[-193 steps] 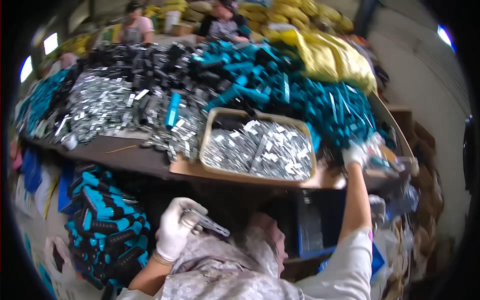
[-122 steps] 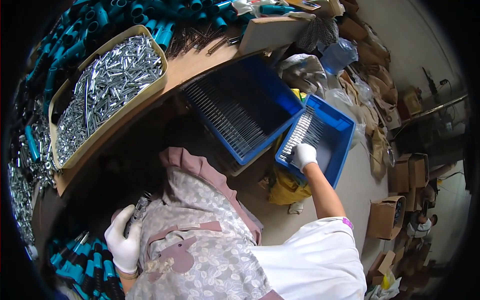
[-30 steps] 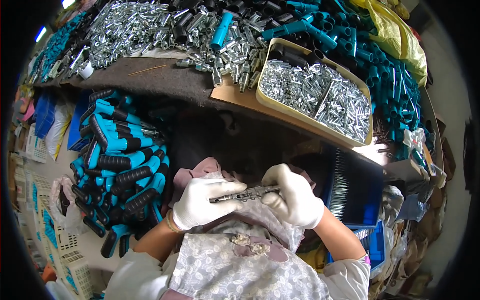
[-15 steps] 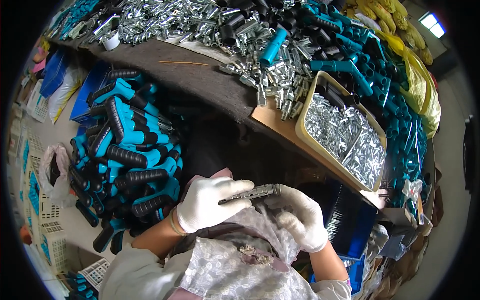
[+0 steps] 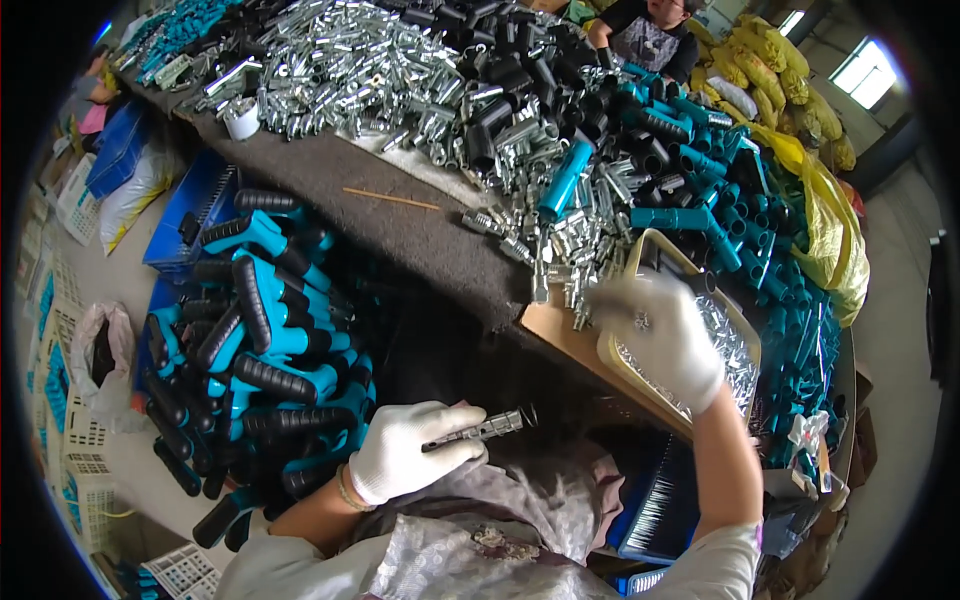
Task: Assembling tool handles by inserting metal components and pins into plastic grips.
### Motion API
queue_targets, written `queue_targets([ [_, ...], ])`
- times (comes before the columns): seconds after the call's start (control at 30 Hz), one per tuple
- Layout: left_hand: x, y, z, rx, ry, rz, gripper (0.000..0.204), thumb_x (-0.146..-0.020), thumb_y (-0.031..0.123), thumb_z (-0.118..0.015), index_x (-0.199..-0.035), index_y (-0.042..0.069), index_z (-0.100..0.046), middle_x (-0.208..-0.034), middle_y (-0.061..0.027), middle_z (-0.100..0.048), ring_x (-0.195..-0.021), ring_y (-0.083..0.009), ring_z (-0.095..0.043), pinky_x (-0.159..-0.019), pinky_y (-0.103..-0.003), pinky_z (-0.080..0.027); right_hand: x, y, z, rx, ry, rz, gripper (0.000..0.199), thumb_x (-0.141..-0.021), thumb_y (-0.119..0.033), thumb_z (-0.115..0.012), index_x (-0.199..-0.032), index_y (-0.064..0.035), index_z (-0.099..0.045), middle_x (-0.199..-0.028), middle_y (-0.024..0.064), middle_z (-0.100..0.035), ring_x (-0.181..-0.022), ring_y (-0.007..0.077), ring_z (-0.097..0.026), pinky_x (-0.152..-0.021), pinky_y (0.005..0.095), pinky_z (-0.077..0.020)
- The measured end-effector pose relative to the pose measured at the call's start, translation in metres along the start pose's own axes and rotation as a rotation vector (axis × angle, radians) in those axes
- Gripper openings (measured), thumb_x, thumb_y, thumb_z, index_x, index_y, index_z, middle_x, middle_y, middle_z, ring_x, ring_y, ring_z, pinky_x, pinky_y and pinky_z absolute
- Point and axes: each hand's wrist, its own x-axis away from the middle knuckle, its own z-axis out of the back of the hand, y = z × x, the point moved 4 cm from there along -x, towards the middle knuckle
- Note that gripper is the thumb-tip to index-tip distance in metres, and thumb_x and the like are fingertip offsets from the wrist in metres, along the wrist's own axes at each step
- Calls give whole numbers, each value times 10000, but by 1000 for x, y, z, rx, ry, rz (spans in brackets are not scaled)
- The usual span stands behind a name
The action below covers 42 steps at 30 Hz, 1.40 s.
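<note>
My left hand [image 5: 408, 452], in a white knit glove, is closed around a slotted silver metal tube [image 5: 492, 426] in front of my lap. A thin wire spring [image 5: 529, 415] seems to show at the tube's outer end. Over the cream tray [image 5: 606, 352] on the right reaches my right hand [image 5: 678, 342], gloved in white as well. Its fingers are smeared by motion, so what they hold, if anything, cannot be made out. Small shiny metal pins [image 5: 735, 340] fill the tray, partly hidden by that hand.
Teal-and-black handles [image 5: 265, 310] are heaped at my left. Along the dark bench [image 5: 330, 170] lie piled metal fittings [image 5: 350, 75], black sleeves [image 5: 490, 130] and teal tubes [image 5: 750, 215]. A blue crate [image 5: 665, 505] stands low at right. Another person [image 5: 650, 40] is across the bench.
My right hand has left the metal tube and moved up and right to the tray. The left hand keeps hold of the tube. The view has tilted up, bringing the other person in.
</note>
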Motion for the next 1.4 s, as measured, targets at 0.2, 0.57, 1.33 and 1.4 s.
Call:
queue_targets([
  [0.2, 0, 8, -4, -5, -25, -21, 343, -733, 163, -847, -1030, 49, -719, -849, -134, -712, -679, -272, -700, -598, -313, -562, -124, 61, 4, 695, 226, 361, 309, -745, -17, -615, -1011, -121, -735, -1166, 128, -648, -1118, 345, -581, -972, 439, -469],
  [0.57, 3, 22, 4, -82, -14, -74, 340, -747, 160, -840, -1036, 41, -706, -896, -121, -717, -647, -262, -684, -560, -320, -545, -60, 37, 17, 108, 402, 135, 412, -812, -14, -658, -1212, -45, -569, -1109, 183, -655, -1043, 327, -640, -918, 368, -499],
  [1.33, 22, 49, -78, 9, -428, -239, 441, -767, 278, -826, -1126, 55, -702, -857, -112, -713, -702, -273, -676, -654, -368, -533, 207, -11, -67, -599, -227, -325, 385, -831, -187, -781, -1162, -13, -687, -1025, 180, -724, -925, 264, -714, -847, 340, -550],
  [1.4, 24, 48, -80, 5, -463, -302, 474, -752, 318, -837, -1126, 59, -706, -864, -118, -714, -717, -292, -674, -649, -386, -519, 213, -9, -79, -796, -247, -388, 426, -853, -195, -769, -1207, 12, -654, -1066, 169, -720, -989, 221, -694, -887, 330, -530],
])
